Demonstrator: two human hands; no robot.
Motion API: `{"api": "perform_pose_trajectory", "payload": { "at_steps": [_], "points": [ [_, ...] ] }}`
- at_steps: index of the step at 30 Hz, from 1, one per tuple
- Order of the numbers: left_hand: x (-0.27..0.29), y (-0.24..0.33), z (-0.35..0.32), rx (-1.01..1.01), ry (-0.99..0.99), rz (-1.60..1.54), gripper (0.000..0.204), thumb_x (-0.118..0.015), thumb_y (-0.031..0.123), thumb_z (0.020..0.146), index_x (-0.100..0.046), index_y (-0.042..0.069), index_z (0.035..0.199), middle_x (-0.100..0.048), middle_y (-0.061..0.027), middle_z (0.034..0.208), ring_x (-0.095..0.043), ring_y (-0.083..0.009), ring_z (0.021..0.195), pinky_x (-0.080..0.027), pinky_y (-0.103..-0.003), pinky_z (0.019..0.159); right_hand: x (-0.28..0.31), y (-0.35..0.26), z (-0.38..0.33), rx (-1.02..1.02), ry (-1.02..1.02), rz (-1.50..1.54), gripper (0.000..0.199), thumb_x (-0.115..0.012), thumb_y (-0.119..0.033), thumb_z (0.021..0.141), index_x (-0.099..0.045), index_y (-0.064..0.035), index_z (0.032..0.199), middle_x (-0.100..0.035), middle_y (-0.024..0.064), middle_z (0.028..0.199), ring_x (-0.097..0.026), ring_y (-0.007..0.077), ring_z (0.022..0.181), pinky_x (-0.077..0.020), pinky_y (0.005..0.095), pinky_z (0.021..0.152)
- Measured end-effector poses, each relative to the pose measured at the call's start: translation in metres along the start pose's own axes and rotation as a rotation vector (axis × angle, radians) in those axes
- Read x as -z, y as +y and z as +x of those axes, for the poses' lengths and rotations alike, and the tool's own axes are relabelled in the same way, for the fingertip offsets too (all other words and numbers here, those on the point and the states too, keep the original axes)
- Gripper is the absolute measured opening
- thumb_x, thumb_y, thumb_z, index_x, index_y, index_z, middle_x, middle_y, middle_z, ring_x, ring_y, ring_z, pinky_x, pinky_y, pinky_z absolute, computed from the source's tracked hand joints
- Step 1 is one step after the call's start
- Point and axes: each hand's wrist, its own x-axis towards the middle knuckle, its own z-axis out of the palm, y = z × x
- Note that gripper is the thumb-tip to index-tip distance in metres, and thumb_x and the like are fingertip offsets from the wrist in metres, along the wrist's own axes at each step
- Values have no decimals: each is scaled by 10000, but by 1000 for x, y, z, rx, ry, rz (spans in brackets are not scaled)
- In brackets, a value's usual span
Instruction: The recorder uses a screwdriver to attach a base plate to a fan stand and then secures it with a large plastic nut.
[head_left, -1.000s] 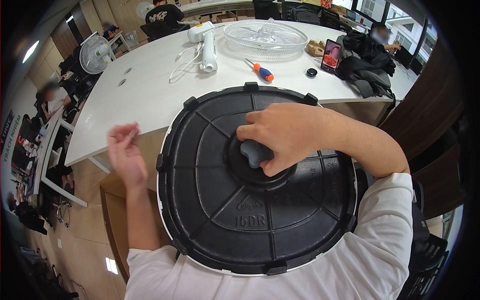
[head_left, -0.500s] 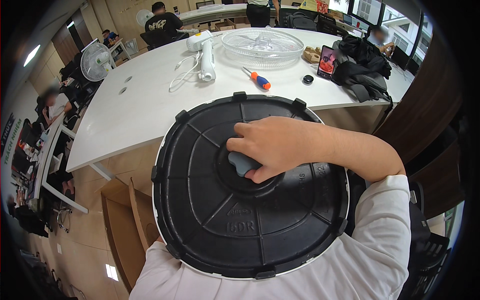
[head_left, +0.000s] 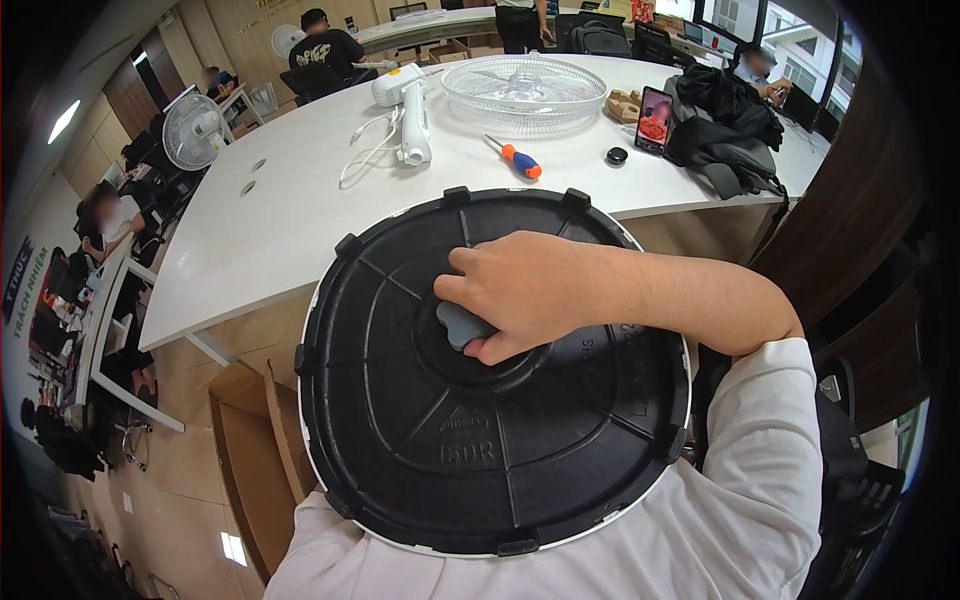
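Field notes, head view. Largest first: white table curving across the upper frame, its near edge just beyond the work. In front of it and close to the body, a big round black base plate with ribbed underside and clips around its rim, tilted up toward me and propped against the chest; a thin white edge shows behind it.

On the table, well apart from the plate: a white wire fan grille, a white motor housing with cord, an orange-handled screwdriver, a small black cap.

Right hand lies over the plate's centre, fingers curled around a small grey knob (gripped, I judge, thumb underneath).

Left hand: not in view; cannot tell its state.

Progress, as a judgement: the knob sits at the hub but is still under the fingers; grille and motor remain unjoined on the table.
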Motion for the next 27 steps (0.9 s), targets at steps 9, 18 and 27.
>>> {"api": "perform_pose_trajectory", "payload": {
  "at_steps": [9, 18, 27],
  "points": [
    [0, 52, 1, -1, 22, 98, 361, -513, 50, 976, -609, -7, 1319, -657, -152, 1355, -617, -239, 1299, -461, -406, 1139, 6, -2, 2, -40, -45, 14, 571, -720, -438, 869, -663, 59, 1144, -685, 241, 988, -739, 388, 873, -617, 445, 772],
    [-107, 145, -11, -315, -976, 653, 1272, -908, 610, 738, -292, -152, 1548, -400, -367, 1557, -386, -472, 1492, -335, -488, 1243, 14, 1, 1, -50, -137, 65, 594, -776, -401, 866, -611, 36, 1232, -637, 202, 1093, -694, 393, 964, -568, 462, 857],
    [-108, 143, -15, -278, -894, 685, 1283, -916, 665, 675, -372, -141, 1512, -440, -330, 1543, -405, -470, 1460, -349, -494, 1229, 35, 15, 13, -52, -360, 112, 684, -821, -363, 850, -605, 32, 1365, -665, 214, 1138, -679, 392, 1105, -540, 444, 967]
  ]
}}
